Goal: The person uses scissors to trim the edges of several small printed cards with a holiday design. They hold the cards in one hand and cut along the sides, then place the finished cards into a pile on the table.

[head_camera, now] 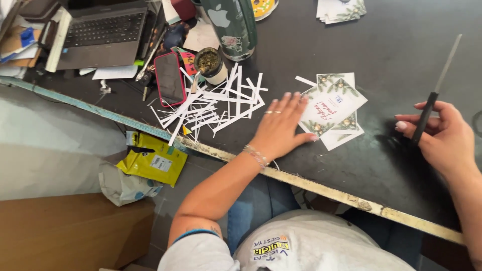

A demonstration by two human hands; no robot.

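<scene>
My left hand lies flat on the dark table, fingers spread, its fingertips on the left edge of a small stack of white printed cards with leafy corners. My right hand is at the right, closed around the dark handle of a long thin blade that points up and away from me. The blade is clear of the cards. A heap of white paper strips lies just left of my left hand.
A red phone, a cup of herbs, a green flask and a laptop stand at the back left. More cards lie at the back. A yellow packet sits on the floor below the worn table edge.
</scene>
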